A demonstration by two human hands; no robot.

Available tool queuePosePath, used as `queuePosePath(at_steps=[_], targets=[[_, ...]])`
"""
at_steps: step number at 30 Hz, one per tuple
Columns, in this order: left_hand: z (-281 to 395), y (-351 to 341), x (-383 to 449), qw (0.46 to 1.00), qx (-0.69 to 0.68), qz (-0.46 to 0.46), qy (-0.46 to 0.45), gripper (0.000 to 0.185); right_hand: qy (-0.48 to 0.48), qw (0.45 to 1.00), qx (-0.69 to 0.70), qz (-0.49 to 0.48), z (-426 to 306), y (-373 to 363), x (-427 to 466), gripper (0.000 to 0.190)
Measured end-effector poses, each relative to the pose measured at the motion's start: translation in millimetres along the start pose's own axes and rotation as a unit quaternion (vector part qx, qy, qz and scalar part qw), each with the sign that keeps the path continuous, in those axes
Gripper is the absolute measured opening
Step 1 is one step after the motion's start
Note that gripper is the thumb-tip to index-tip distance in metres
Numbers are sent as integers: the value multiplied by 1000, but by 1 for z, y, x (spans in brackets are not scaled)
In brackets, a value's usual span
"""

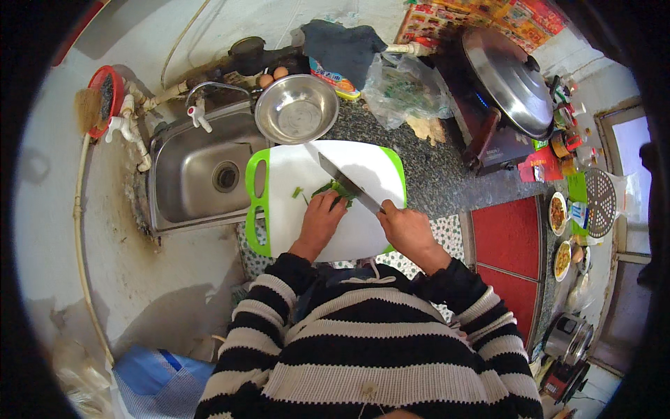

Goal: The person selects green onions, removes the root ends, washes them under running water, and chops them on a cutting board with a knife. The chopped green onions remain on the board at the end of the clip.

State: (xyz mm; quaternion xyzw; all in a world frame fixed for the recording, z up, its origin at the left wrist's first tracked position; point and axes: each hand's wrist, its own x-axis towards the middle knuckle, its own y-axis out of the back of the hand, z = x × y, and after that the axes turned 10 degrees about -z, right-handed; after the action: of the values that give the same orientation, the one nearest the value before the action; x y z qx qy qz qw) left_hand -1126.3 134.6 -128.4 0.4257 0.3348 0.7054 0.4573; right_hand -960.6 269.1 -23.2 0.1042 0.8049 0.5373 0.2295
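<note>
A white cutting board [293, 230] with green edges lies before me on the counter, its handle side by the sink. My right hand [411, 230] grips the handle of a kitchen knife [345, 180], whose broad blade slants up and left over the board. Under the fingers of my left hand [322, 220] a small bunch of chopped green vegetable [335, 188] is pressed to the board, right beside the blade. A few loose green bits [297, 192] lie to the left of the bunch. My fingers partly hide the greens.
Left of the board is a steel sink [172, 191] with a faucet [199, 118]. Behind the board stand a steel bowl [297, 109], two eggs [273, 77] and a plastic bag of greens [403, 89]. A lidded wok [507, 78] sits on a cooktop [494, 152] at right.
</note>
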Motion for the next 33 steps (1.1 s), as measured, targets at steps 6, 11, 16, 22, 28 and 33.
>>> queuePosePath(at_steps=[6, 11, 16, 22, 28, 33], targets=[[0, -9, -2, 1000, 3, 15, 15, 29, -18, 994, -64, -84, 2, -8, 21, 13], [0, -20, -6, 999, -9, 16, 30, 28, -6, 993, -69, -91, 4, -25, 38, 17], [-1, -23, -8, 999, 0, 11, 33, 26, 25, 996, -57, -71, -7, -45, 60, 18], [1, -14, -10, 1000, 0, 18, 7, 28, 36, 998, -40, 11, -1, -37, 69, 22], [-2, -11, -19, 1000, 9, 8, -6, 33, 61, 998, -23, 27, -6, -1, 45, 15], [-3, -13, -19, 1000, 0, 6, -5, 32, 61, 995, -56, -52, -6, 6, 33, 18]])
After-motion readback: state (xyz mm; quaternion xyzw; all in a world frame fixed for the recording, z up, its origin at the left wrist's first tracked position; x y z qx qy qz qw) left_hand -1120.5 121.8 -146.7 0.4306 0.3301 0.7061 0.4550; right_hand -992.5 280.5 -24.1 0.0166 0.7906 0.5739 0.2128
